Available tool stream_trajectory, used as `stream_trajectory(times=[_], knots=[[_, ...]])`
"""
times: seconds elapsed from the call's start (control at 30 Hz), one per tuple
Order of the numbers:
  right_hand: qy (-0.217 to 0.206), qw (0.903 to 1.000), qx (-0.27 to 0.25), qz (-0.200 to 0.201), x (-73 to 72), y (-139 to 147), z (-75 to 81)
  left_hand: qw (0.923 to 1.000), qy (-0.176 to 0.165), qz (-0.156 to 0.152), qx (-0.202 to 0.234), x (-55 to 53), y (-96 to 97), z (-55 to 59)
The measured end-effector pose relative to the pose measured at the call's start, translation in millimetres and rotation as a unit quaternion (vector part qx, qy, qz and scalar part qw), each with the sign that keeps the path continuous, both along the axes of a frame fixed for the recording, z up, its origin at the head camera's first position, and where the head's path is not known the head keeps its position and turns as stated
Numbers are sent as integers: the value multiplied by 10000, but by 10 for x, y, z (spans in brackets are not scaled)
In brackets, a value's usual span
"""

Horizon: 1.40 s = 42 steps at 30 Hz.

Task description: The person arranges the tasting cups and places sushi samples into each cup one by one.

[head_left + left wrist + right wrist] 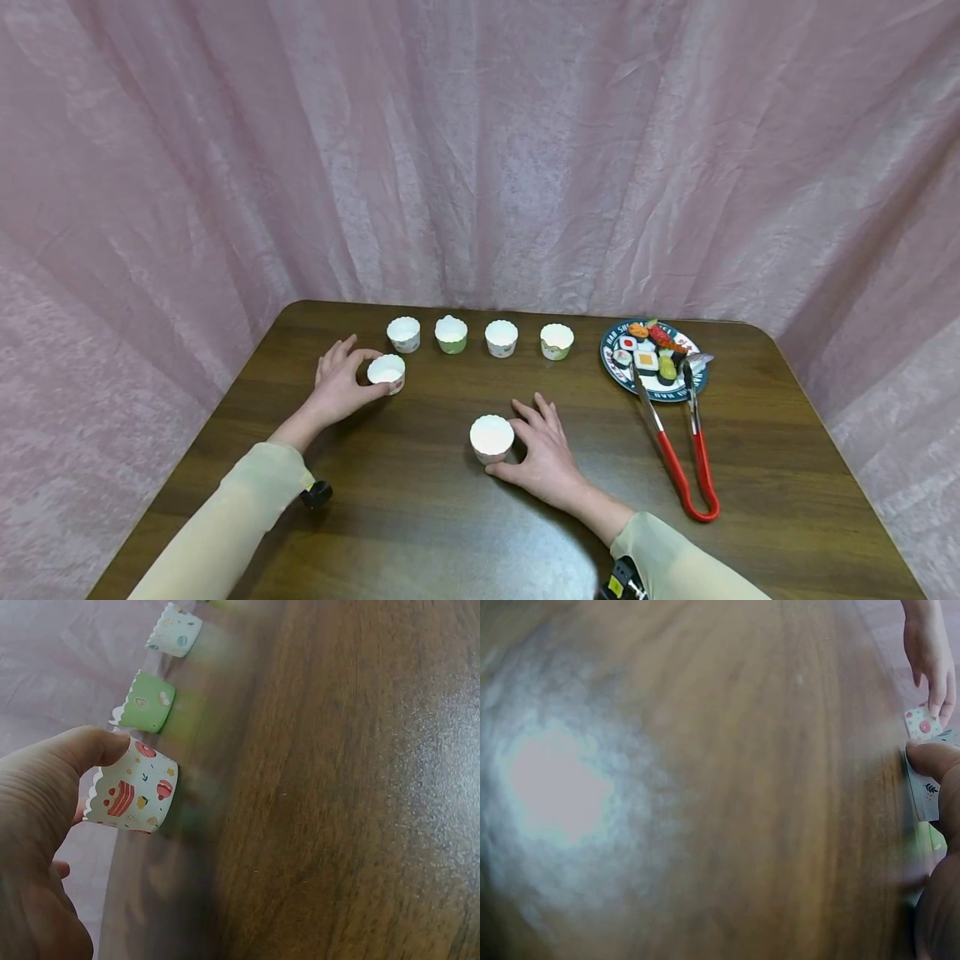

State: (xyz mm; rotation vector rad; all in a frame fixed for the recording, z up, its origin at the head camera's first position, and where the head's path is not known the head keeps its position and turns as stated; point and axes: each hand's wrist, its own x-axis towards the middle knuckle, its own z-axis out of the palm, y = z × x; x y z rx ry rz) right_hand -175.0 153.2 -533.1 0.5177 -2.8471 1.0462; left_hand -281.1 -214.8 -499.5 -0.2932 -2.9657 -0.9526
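Note:
My left hand (342,383) pinches a white paper baking cup (139,787) between thumb and fingers. Red cake and sweet prints cover its side, and its rim is scalloped. It is upright at the left of the table, just in front of a row of similar cups. Nearer the middle, my right hand (546,458) holds another white-rimmed baking cup (491,439) by its right side. A dark leaf print shows on that cup (928,789) in the right wrist view, where the thumb hides part of it. Whether its base touches the table cannot be told.
Along the back stand a pale cup (404,335), a green cup (452,335), another pale cup (501,339) and a green-and-white cup (557,342). At right, red-handled tongs (705,475) lean on a patterned plate (611,371) bearing several sushi pieces (646,362). A pink curtain (480,150) hangs behind the table (420,517).

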Motion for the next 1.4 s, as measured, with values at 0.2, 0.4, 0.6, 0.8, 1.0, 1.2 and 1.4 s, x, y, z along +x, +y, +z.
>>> stream_trajectory(times=[0.2, 0.4, 0.6, 0.8, 1.0, 1.2, 1.4], knots=[[40, 10000, -21, -8, 4, -8, -8, 9999, -69, -4, 75, 0, -13, -28], [27, 10000, -50, 15, 9, -17, -15, 9999, -134, 13, 50, 34, -14, -23], [-16, 10000, -63, 10, 24, -19, -20, 9999, -139, 23, 16, 63, -38, 82], [16, 10000, -66, -29, 19, -21, -37, 10000, 30, -3, 13, 58, -62, 201], [45, 10000, 22, -39, 16, -23, -41, 9997, 225, -97, -2, 71, -35, 275], [91, 9999, 90, -70, 1, -19, -32, 9974, 508, -489, 139, 139, 120, 522], [67, 9999, 91, -62, -6, -18, -18, 9933, 598, -951, 254, 313, 413, 845]])
